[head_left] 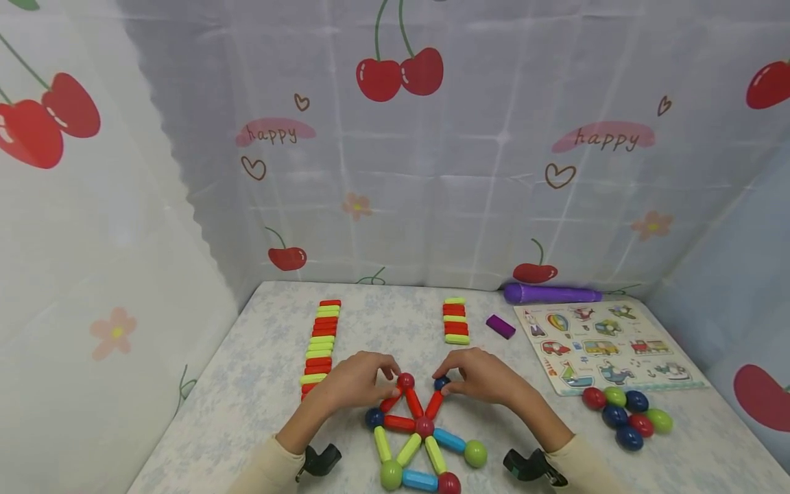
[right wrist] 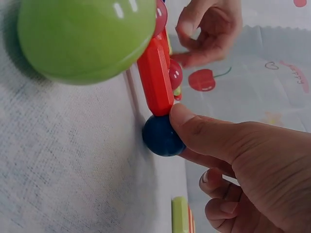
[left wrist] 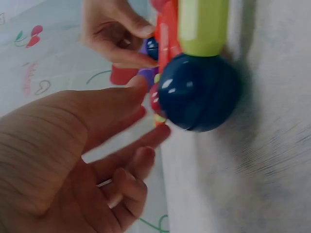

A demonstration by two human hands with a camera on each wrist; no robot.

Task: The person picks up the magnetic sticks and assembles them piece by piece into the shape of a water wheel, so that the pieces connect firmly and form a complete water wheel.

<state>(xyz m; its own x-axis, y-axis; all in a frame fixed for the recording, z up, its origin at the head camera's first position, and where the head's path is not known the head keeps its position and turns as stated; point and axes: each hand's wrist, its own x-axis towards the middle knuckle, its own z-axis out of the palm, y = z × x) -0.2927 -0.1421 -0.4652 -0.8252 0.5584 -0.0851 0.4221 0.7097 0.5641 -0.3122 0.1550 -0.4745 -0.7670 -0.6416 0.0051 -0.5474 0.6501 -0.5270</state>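
1. The stick-and-ball figure [head_left: 415,439] lay at the near edge of the table [head_left: 259,357], and I take it as the landmark for everything else.
2. The left hand [head_left: 354,379] sat at the figure's far left side, fingers curled by the red ball [head_left: 405,380] at its top. Whether the fingertips truly pinched that ball I could not tell; in the left wrist view the fingers looked loosely spread, with a dark blue ball [left wrist: 198,92] close by.
3. The right hand [head_left: 484,376] was at the figure's far right side, thumb and finger pinching a small blue ball [head_left: 441,383] that touched the end of a red stick [head_left: 434,405].
4. No container stood on the table. A cluster of loose balls [head_left: 626,412] lay on the bare cloth well to the right of the figure.
5. Beyond the figure lay a long row of red and green sticks [head_left: 319,346] to the left and a short row [head_left: 455,320] to the right.
6. Farther right lay a puzzle board [head_left: 607,346], a purple block [head_left: 500,326] and a purple tube [head_left: 551,294].
7. The figure's nearest balls were cut off by the frame's bottom edge, and both wrist views were blurred.
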